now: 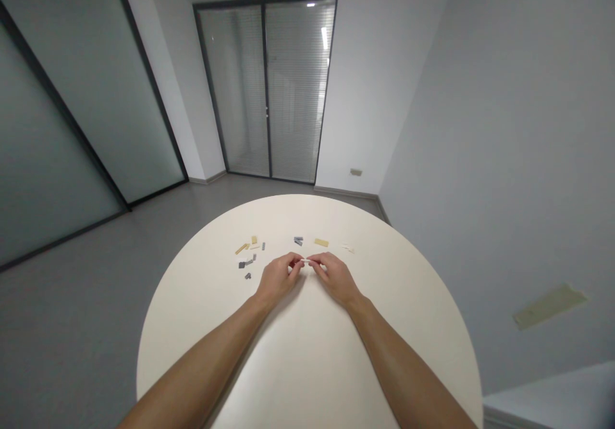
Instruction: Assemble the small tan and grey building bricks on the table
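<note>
Over the middle of the round table, my left hand [281, 272] and my right hand [336, 275] face each other with fingertips pinched. Between them is a small thin white piece [306, 260], gripped at its two ends; its exact kind is too small to make out. Just beyond the hands lie a few grey pieces [298, 241] and a flat yellow piece [321, 242]. To the left of my left hand are dark grey pieces [241, 265] and a tan strip [241, 249]. Small pale pieces [348, 248] lie beyond my right hand.
The cream round table [307, 365] has a curved edge all round. Behind it stand a glass door with blinds [293, 96] and a white wall [480, 160] on the right. Frosted glass panels [96, 83] are on the left, above a grey floor [72, 326].
</note>
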The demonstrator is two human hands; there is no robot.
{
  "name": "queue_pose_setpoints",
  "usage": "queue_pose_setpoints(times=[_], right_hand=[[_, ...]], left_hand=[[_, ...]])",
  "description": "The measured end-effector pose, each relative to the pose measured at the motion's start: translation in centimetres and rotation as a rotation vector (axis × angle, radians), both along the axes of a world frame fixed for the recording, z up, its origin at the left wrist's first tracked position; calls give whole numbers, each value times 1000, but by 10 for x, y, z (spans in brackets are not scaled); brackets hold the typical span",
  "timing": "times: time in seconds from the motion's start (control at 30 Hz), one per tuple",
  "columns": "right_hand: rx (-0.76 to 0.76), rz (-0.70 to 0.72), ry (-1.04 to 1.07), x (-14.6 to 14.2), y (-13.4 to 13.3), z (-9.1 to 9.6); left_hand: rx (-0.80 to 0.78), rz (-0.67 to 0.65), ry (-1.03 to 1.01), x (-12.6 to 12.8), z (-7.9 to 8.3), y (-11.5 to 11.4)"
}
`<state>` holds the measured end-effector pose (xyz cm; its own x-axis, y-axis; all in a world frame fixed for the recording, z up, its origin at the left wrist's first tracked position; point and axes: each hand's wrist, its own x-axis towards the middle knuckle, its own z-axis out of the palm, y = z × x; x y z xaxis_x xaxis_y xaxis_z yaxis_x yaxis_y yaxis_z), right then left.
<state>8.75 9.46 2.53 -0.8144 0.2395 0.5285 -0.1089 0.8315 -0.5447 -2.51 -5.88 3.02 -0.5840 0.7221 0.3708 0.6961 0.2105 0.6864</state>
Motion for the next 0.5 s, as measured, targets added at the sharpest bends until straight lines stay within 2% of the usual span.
queue_pose_setpoints(times=[0.27,0.5], right_hand=[[-24,-4,45,0,0,-1],[-14,-19,35,-1,1,-2]], left_hand=[[-56,20,-36,1,2,1],[-2,-18,-11,-1,-3,1]])
